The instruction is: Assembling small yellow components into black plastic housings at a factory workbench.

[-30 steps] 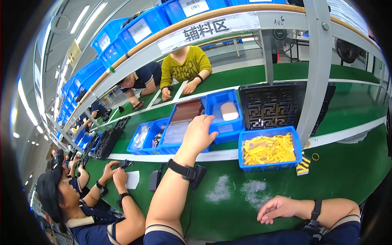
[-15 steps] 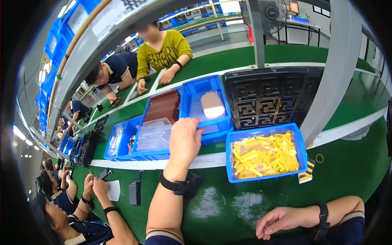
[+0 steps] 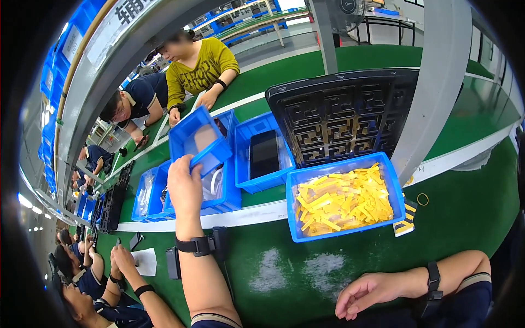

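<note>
My left hand (image 3: 185, 188) grips the near rim of a small blue plastic bin (image 3: 198, 141) and holds it lifted and tilted above a larger blue bin (image 3: 223, 198). A pale piece shows inside the lifted bin. My right hand (image 3: 367, 293) lies on the green table (image 3: 465, 213) near the lower edge, fingers loosely curled, holding nothing. Between the two hands stands a blue bin of yellow strips (image 3: 342, 199). A blue bin with a dark flat panel in it (image 3: 264, 157) stands just right of the lifted one.
A black moulded tray (image 3: 344, 117) leans behind the bins beside a grey post (image 3: 432, 82). Further blue bins (image 3: 144, 192) and black trays (image 3: 112, 208) run along the line to the left. Other people work across the conveyor and at my left.
My left hand has taken hold of the small blue bin and raised it out of the row, tilting it. My right hand has stayed resting on the table.
</note>
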